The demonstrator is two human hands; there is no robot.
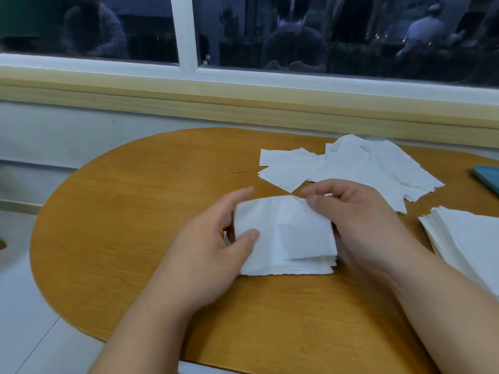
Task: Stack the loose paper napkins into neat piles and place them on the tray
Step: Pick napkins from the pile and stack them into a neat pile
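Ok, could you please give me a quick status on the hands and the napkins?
Both hands, left and right, grip a small napkin stack on the table. Loose napkins behind; neat pile at right. Nothing in the way.

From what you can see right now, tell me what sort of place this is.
Probably a café or canteen seat by a window at night: a rounded wooden table against the window, napkins spread on it, and seated people reflected in the glass.

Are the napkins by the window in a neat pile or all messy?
Messy. The napkins by the window lie spread out at different angles, corners poking out, overlapping on the table.
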